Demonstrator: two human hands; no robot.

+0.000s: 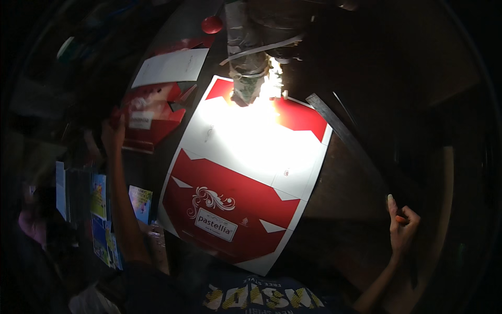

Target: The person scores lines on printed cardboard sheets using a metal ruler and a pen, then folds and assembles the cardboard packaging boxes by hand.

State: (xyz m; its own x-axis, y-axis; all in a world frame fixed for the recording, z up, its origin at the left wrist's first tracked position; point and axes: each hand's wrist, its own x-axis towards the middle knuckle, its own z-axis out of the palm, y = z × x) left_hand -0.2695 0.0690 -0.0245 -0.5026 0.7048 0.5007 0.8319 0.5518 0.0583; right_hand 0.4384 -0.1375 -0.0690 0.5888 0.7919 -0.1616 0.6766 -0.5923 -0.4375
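A large printed cardboard sheet, red and white with box-shaped outlines, lies slanted in front of me under a strong light. On its left is a cut-out red and white box blank, slightly blurred. My left hand grips the blank's left edge, fingers closed and partly hidden. Well to the right of the sheet, my right hand is closed around a small orange object, with the thumb pointing up. Most of that object is hidden in the fist. A long flat metal ruler touches the sheet's upper right corner.
A bright lamp glares beside a wrapped post over the sheet's far edge. A round red object sits at the far left. Colourful printed booklets are by my left forearm. The right side is very dark.
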